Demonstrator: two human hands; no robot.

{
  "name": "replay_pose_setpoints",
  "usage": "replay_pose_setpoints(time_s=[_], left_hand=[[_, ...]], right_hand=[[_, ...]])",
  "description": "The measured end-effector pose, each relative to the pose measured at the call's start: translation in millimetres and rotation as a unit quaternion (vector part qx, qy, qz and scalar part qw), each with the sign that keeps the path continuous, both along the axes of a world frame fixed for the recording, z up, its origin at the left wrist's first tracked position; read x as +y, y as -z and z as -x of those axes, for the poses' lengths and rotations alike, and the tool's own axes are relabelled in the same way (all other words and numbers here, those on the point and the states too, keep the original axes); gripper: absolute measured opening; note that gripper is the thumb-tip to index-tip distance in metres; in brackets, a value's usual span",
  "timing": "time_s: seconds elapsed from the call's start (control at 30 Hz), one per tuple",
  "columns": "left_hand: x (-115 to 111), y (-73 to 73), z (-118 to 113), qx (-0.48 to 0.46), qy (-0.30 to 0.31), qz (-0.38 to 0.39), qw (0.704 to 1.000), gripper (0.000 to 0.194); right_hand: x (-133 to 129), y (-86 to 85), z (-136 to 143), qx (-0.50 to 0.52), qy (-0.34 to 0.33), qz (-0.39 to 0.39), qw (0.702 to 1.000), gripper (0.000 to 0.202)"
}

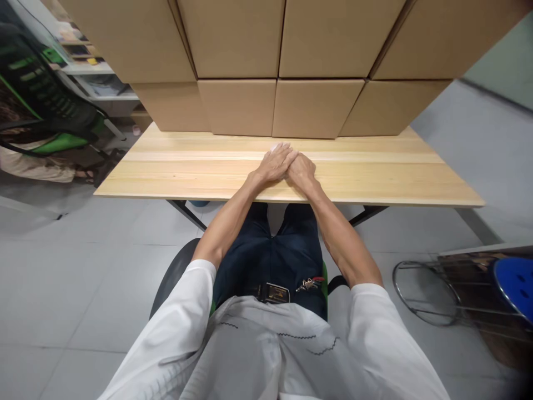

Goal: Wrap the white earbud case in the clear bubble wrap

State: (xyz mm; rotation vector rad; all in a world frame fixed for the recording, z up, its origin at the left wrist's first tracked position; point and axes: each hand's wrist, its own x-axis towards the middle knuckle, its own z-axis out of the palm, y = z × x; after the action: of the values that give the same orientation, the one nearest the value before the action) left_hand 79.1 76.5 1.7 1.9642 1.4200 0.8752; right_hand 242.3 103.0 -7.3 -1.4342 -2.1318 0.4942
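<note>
My left hand [275, 162] lies flat on the wooden tabletop [187, 166], its fingers stretched out and partly over my right hand. My right hand [302, 168] rests against it from the right, and its fingers are hidden beneath the left one. A small whitish patch [273, 147] shows by the left fingertips; I cannot make out what it is. Just beyond both hands stands a row of brown cardboard boxes [244, 108], apart from the fingers.
More cardboard boxes [233, 39] are stacked above the front row. A black and green office chair [50, 111] with a person in it is at the left. A blue stool [516, 283] and a metal ring base [427, 319] stand at the right.
</note>
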Motion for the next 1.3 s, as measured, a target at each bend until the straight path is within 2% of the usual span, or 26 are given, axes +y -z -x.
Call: replay_pose_setpoints(time_s=[0.1, 0.23, 0.33, 0.5, 0.67, 0.83, 0.97, 1.07, 1.2, 1.3], left_hand=[[-1.1, -2.7, 1.2, 0.021, 0.002, 0.0, 1.0, 0.051], [-3.4, -3.9, -6.0, 0.027, -0.017, -0.008, 0.999, 0.053], [-4.5, 1.4, -12.9, 0.056, -0.021, -0.023, 0.998, 0.054], [-4.6, 9.2, -20.1, 0.107, -0.02, -0.074, 0.991, 0.042], [-6.6, 5.9, -24.8, 0.136, -0.023, -0.071, 0.988, 0.036], [-4.1, 7.0, -23.9, 0.16, -0.026, -0.073, 0.984, 0.041], [3.6, 6.9, -17.0, 0.212, 0.012, -0.099, 0.972, 0.046], [7.7, 4.7, -11.7, 0.21, 0.033, -0.109, 0.971, 0.043], [8.6, 6.3, -9.5, 0.18, 0.01, -0.099, 0.979, 0.04], [6.2, 8.7, -9.5, 0.193, -0.025, -0.105, 0.975, 0.039]], right_hand=[[-10.5, -2.2, -10.4, -0.024, 0.03, -0.006, 0.999, 0.041], [-25.3, 5.7, -32.3, -0.002, -0.008, -0.037, 0.999, 0.048], [-33.7, 14.9, -53.1, -0.01, -0.034, -0.067, 0.997, 0.043], [-46.2, 16.8, -74.3, 0.027, -0.06, -0.078, 0.995, 0.043], [-53.8, 11.0, -74.4, 0.047, -0.049, -0.056, 0.996, 0.041], [-53.7, 11.0, -74.2, 0.049, -0.065, -0.053, 0.995, 0.042], [-54.4, 11.7, -73.7, 0.058, -0.061, -0.053, 0.995, 0.039], [-56.0, 11.0, -72.3, 0.063, -0.06, -0.049, 0.995, 0.036], [-56.2, 11.2, -71.3, 0.059, -0.062, -0.044, 0.995, 0.034], [-54.8, 14.3, -71.3, 0.049, -0.069, -0.056, 0.995, 0.035]])
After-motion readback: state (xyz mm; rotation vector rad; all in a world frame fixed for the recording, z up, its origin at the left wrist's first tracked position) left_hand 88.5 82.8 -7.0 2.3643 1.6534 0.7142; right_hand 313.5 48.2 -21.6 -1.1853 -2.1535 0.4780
